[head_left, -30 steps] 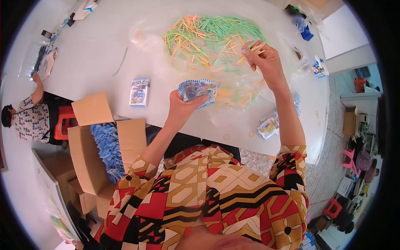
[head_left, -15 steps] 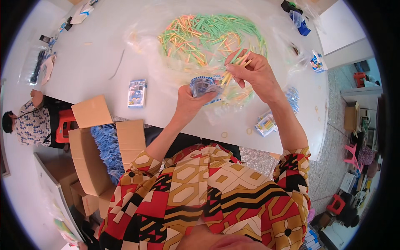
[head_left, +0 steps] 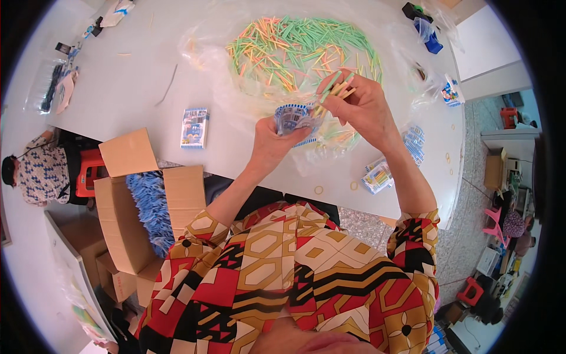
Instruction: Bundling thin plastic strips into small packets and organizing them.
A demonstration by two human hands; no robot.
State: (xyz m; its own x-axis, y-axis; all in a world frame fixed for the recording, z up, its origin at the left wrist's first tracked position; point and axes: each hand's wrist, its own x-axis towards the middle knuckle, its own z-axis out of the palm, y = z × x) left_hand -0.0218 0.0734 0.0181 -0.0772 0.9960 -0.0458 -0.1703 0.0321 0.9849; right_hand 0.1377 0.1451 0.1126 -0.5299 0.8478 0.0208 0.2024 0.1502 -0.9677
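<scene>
My left hand (head_left: 274,141) grips a small blue-and-white printed plastic packet (head_left: 292,118), its mouth turned toward my right hand. Between the thumb and fingers of my right hand (head_left: 358,106) is a small bunch of thin coloured sticks (head_left: 337,87), green, yellow and pinkish. The lower ends of the sticks are at the packet's mouth; whether they are inside it I cannot tell. Just beyond my hands, a large pile of similar sticks (head_left: 306,44) lies on clear plastic sheeting (head_left: 203,50).
A printed packet (head_left: 194,128) lies left on the white table (head_left: 132,76). Another packet with sticks showing (head_left: 377,175) and blue-patterned wrappers (head_left: 414,144) lie by my right forearm. An open carton (head_left: 127,221) of blue packets stands lower left. Another person (head_left: 44,171) is at far left.
My right hand has brought the bunch of sticks slightly closer to the packet. The packet in my left hand has shifted a little to the right.
</scene>
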